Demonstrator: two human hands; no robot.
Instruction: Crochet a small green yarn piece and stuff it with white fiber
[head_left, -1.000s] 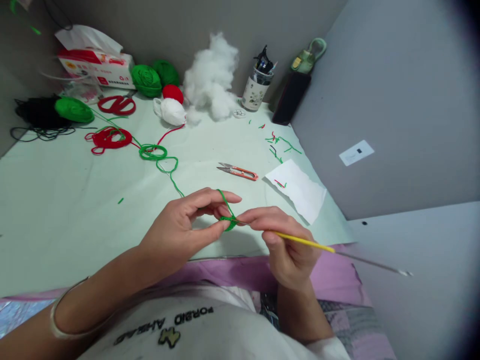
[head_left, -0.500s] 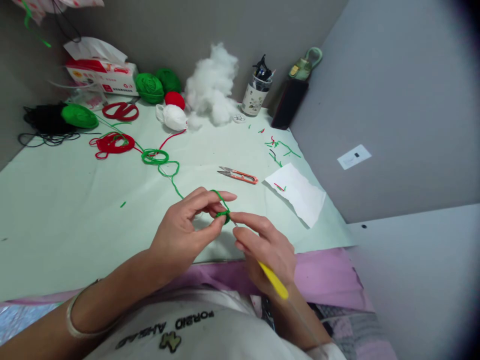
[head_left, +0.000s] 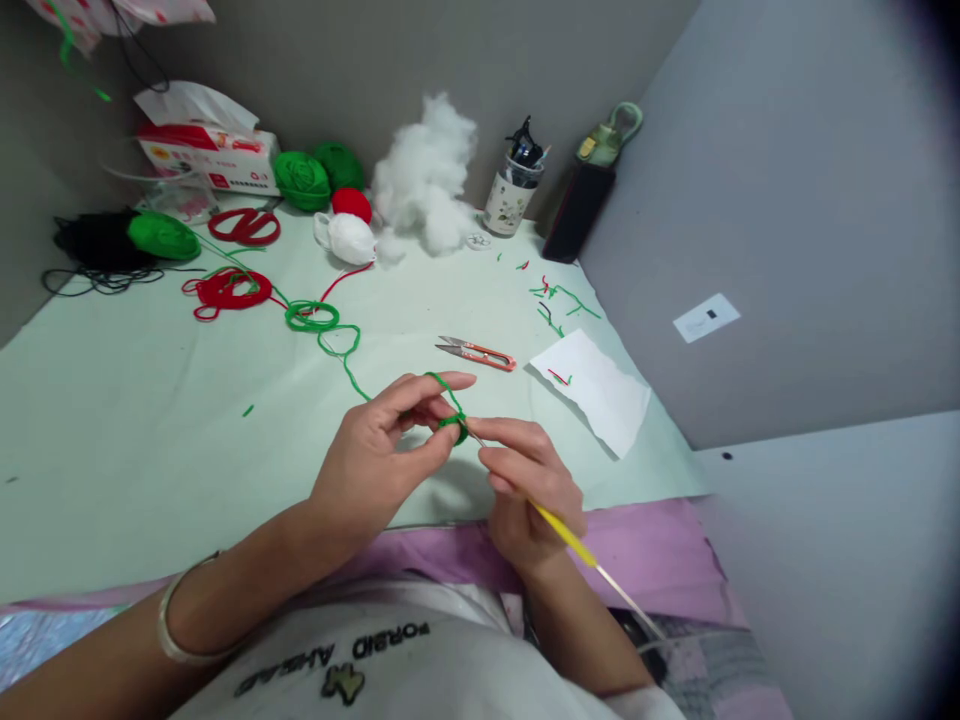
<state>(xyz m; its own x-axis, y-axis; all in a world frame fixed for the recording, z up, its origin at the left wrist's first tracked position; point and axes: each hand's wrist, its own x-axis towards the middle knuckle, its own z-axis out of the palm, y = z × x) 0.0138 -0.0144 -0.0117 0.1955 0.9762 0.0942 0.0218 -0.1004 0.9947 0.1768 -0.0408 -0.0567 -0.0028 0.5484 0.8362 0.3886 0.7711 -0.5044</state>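
Observation:
My left hand (head_left: 379, 455) pinches a small green crochet piece (head_left: 454, 424) between thumb and fingers, with the green yarn (head_left: 341, 345) looped over the forefinger and trailing back across the table. My right hand (head_left: 525, 480) is closed on a crochet hook (head_left: 570, 542) with a yellow handle and a metal shaft. The hook's tip sits at the green piece, and its far end points down to the right over my lap.
Orange thread snips (head_left: 478, 352) and a white paper sheet (head_left: 596, 387) lie just beyond my hands. Farther back are red yarn coils (head_left: 225, 288), green yarn balls (head_left: 302, 180), white stuffing (head_left: 424, 180), a pen cup (head_left: 512, 192), a dark bottle (head_left: 581, 205) and a tissue box (head_left: 206, 155).
My right hand turned the hook: its handle swung from pointing right to pointing down toward my lap, then out a little. The left hand kept hold of the green piece.

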